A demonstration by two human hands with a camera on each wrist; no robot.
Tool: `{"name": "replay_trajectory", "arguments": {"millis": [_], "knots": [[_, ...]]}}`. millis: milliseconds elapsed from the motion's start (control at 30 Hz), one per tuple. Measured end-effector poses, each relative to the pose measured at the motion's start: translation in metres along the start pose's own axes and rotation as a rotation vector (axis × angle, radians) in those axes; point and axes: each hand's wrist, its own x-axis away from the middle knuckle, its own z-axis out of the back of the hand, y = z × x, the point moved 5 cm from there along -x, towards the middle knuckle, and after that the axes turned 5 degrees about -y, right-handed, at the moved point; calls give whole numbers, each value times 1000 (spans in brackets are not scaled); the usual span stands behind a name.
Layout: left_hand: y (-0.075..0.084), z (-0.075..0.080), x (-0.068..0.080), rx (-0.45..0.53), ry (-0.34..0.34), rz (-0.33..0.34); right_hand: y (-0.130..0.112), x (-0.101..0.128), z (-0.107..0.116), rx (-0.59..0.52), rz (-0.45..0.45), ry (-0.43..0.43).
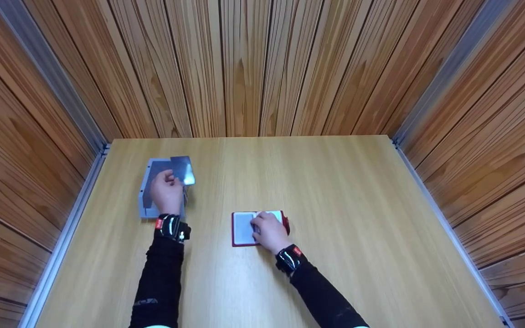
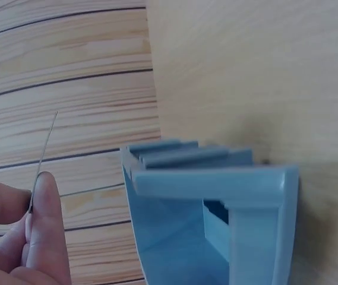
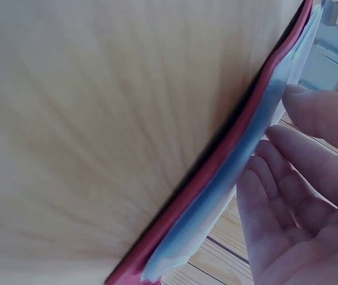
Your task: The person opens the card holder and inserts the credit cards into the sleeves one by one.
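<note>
My left hand [image 1: 167, 195] pinches a thin, glossy, dark card [image 1: 182, 167] between thumb and finger, above a light blue plastic box [image 1: 144, 207]. In the left wrist view the card [image 2: 43, 151] shows edge-on, apart from the box [image 2: 210, 184]. Near the table's middle lies an open booklet [image 1: 243, 228] with a red cover and pale pages. My right hand [image 1: 271, 233] rests on its right-hand page. Fingertips [image 3: 249, 181] touch the pages in the right wrist view, with the fingers only slightly bent. Whether the pages are sleeves or paper, I cannot tell.
The wooden table [image 1: 344, 196] stretches to the right of the booklet. Plank walls [image 1: 244, 68] with metal corner rails [image 1: 449, 223] enclose it at the back and sides. The box stands near the table's left edge.
</note>
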Motion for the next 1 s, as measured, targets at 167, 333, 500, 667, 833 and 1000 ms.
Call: {"name": "replay_trajectory", "arguments": {"millis": [167,333,500,667,833,1000], "knots": [[-2,-7,7,19,-11,6,0,0,1,4,5,1],[-5,-13,14,36,-31,16,-2,1,3,11,20,15],[-6,-19,21,72,-70,32,-2,0,3,-5,12,5],[-5,-26,28,90,-107,37,-1,0,3,-12,3,-14],[-8,-32,34,103,-135,40,0,1,2,-22,0,-17],[-10,-39,42,122,-150,39,1,2,2,-43,3,-20]]}}
